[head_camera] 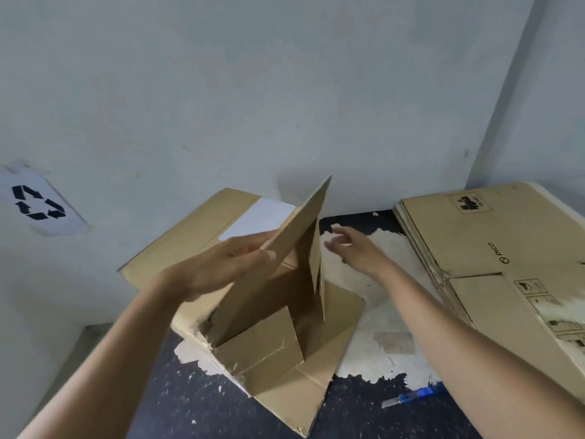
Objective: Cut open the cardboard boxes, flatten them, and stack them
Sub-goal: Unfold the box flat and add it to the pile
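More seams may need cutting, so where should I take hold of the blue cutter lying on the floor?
Take the blue cutter by its blue handle, from above, with the open right hand. It lies flat on the floor, pale blade end pointing left, so stay on the right-hand part; the left hand grips the raised flap.

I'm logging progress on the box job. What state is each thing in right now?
Left hand: grips the raised panel's edge.
Right hand: open, holding nothing.
Cardboard box: cut open, partly unfolded, one panel raised, not yet flat.
Flattened boxes: flat, stacked by the wall.
Utility knife: lying on the floor, not held.
Recycling sign: stuck on the wall, tilted.
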